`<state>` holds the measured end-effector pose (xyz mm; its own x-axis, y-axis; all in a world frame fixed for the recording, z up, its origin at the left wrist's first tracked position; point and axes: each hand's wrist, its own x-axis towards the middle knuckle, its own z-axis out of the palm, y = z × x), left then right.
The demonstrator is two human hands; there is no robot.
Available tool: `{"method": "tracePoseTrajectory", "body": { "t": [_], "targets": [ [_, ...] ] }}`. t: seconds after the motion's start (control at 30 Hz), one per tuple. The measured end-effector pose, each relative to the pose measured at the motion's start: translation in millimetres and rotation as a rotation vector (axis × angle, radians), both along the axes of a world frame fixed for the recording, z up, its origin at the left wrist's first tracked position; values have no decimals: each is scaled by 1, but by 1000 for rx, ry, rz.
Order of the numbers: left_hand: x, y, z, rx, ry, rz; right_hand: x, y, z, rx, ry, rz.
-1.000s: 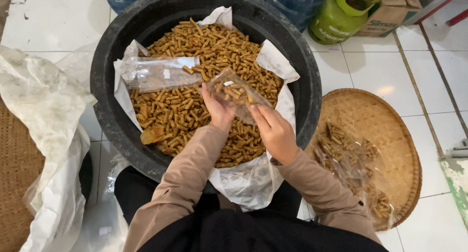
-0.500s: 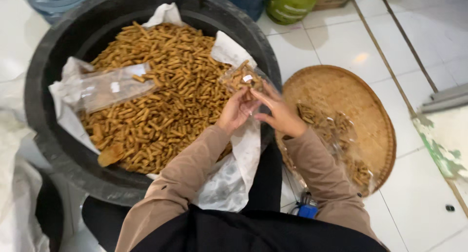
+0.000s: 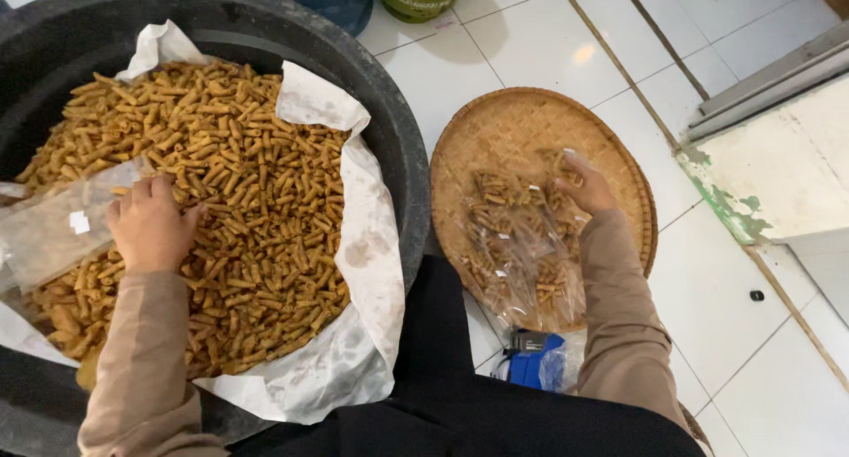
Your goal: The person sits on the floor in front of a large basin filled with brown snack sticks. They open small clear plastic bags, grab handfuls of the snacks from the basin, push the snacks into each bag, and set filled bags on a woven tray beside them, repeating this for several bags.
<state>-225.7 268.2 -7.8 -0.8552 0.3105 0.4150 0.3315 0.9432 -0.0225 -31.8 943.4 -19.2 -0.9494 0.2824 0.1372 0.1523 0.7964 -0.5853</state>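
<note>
I have both hands spread apart, one over each container. My left hand (image 3: 152,227) lies palm down on the heap of snack sticks (image 3: 221,209) in the black tub (image 3: 389,148), its fingers curled loosely over the right end of an empty clear bag (image 3: 53,232). The bag lies flat on the sticks with its long axis running left to right and slightly far to near, so nearly all of it stretches away to the left of my knuckles. I cannot tell whether the fingers pinch the plastic or only rest on it. White paper (image 3: 354,271) lines the tub and hangs over its near right rim.

My right hand (image 3: 585,187) is out over the woven tray (image 3: 513,121) on the tiled floor (image 3: 548,41), to the right of the tub. Its fingers are laid flat and open on the far end of the filled bags (image 3: 522,245), which lie heaped along the tray from far to near, under my forearm. That hand holds nothing closed that I can see.

The empty bag is touching my left hand and well apart from my right, with the tub rim between them. A small blue thing (image 3: 531,364) sits on the floor just near of the tray, beside my knee.
</note>
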Motion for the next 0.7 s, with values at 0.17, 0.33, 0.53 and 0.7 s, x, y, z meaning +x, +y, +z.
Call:
{"method": "tracePoseTrajectory", "body": {
  "t": [0.17, 0.33, 0.53, 0.7],
  "targets": [
    [4, -31, -20, -165, -70, 87, -20, -19, -17, 13, -421, -128],
    [3, -41, -23, -103, 19, 85, -42, -74, 13, 244, -322, -44],
    [2, -57, -17, 52, -139, 128, -64, -186, 92, 219, -53, 225],
    [13, -71, 6, 455, 103, -41, -81, -304, 142, 36, 135, 507]
  ]
}}
